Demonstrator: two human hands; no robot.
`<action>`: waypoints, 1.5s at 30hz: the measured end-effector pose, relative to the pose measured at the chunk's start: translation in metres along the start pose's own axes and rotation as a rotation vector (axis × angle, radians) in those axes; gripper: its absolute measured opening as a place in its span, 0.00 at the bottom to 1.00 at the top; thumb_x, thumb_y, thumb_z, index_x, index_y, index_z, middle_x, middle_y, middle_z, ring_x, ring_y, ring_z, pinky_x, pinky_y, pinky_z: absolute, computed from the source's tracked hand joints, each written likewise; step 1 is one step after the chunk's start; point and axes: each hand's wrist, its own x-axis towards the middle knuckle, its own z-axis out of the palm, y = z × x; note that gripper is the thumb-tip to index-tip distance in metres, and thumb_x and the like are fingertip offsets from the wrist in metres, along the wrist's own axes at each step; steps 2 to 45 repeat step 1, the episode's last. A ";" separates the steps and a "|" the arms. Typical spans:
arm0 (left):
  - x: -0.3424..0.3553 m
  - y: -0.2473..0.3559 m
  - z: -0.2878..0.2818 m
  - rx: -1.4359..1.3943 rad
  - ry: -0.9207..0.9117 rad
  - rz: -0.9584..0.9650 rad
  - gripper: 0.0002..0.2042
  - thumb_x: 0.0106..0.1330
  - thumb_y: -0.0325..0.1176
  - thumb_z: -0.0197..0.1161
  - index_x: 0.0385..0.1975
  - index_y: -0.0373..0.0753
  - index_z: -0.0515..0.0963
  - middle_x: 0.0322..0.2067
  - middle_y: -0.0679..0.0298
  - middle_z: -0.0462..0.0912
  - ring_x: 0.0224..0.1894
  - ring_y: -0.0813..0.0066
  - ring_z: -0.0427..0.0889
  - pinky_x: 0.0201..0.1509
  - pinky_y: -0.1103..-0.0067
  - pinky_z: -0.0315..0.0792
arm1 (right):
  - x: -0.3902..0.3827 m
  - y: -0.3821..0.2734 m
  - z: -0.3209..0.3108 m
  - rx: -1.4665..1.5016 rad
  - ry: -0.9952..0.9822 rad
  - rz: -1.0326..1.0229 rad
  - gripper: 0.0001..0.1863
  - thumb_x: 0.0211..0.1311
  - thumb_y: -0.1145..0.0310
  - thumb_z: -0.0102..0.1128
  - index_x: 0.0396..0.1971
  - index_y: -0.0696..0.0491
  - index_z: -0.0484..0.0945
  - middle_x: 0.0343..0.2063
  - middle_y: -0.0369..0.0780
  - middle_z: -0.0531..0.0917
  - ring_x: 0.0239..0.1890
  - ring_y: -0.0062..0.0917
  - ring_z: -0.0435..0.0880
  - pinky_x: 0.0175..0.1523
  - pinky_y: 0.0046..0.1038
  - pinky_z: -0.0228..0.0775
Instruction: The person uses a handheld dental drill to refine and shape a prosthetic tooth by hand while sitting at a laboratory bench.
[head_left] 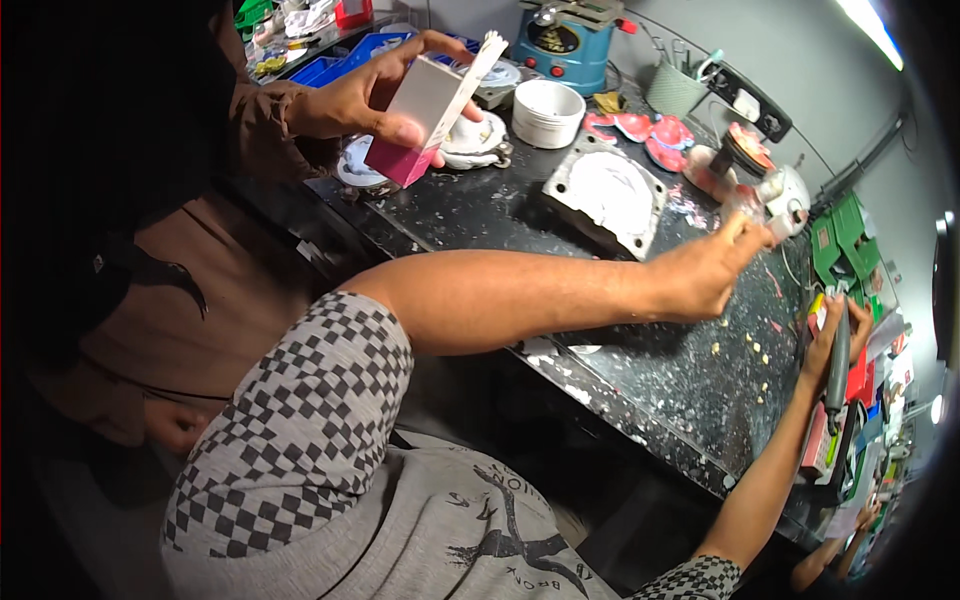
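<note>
You are wearing a grey T-shirt with a dark printed graphic across the chest, and its short sleeves [300, 430] are showing a black-and-white checkered pattern; your forearms are bare.

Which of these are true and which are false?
1. The left hand reaches out over the black bench. True.
2. The right hand holds a grey tool. True.
3. The white tub lies on the floor. False: it stands on the bench.
4. Another person's hand holds a white and pink box. True.
5. The blue machine sits in the wearer's lap. False: it stands at the back of the bench.
</note>
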 end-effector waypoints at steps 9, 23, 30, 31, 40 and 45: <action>0.000 -0.005 -0.001 0.028 -0.027 0.068 0.30 0.63 0.28 0.58 0.64 0.45 0.54 0.60 0.45 0.57 0.61 0.43 0.65 0.53 0.66 0.69 | 0.002 0.001 0.002 0.016 -0.020 0.058 0.11 0.61 0.73 0.63 0.40 0.56 0.73 0.40 0.45 0.80 0.38 0.26 0.82 0.45 0.22 0.76; 0.000 -0.005 -0.001 0.028 -0.027 0.068 0.30 0.63 0.28 0.58 0.64 0.45 0.54 0.60 0.45 0.57 0.61 0.43 0.65 0.53 0.66 0.69 | 0.002 0.001 0.002 0.016 -0.020 0.058 0.11 0.61 0.73 0.63 0.40 0.56 0.73 0.40 0.45 0.80 0.38 0.26 0.82 0.45 0.22 0.76; 0.000 -0.005 -0.001 0.028 -0.027 0.068 0.30 0.63 0.28 0.58 0.64 0.45 0.54 0.60 0.45 0.57 0.61 0.43 0.65 0.53 0.66 0.69 | 0.002 0.001 0.002 0.016 -0.020 0.058 0.11 0.61 0.73 0.63 0.40 0.56 0.73 0.40 0.45 0.80 0.38 0.26 0.82 0.45 0.22 0.76; 0.000 -0.005 -0.001 0.028 -0.027 0.068 0.30 0.63 0.28 0.58 0.64 0.45 0.54 0.60 0.45 0.57 0.61 0.43 0.65 0.53 0.66 0.69 | 0.002 0.001 0.002 0.016 -0.020 0.058 0.11 0.61 0.73 0.63 0.40 0.56 0.73 0.40 0.45 0.80 0.38 0.26 0.82 0.45 0.22 0.76; 0.000 -0.005 -0.001 0.028 -0.027 0.068 0.30 0.63 0.28 0.58 0.64 0.45 0.54 0.60 0.45 0.57 0.61 0.43 0.65 0.53 0.66 0.69 | 0.002 0.001 0.002 0.016 -0.020 0.058 0.11 0.61 0.73 0.63 0.40 0.56 0.73 0.40 0.45 0.80 0.38 0.26 0.82 0.45 0.22 0.76; 0.000 -0.005 -0.001 0.028 -0.027 0.068 0.30 0.63 0.28 0.58 0.64 0.45 0.54 0.60 0.45 0.57 0.61 0.43 0.65 0.53 0.66 0.69 | 0.002 0.001 0.002 0.016 -0.020 0.058 0.11 0.61 0.73 0.63 0.40 0.56 0.73 0.40 0.45 0.80 0.38 0.26 0.82 0.45 0.22 0.76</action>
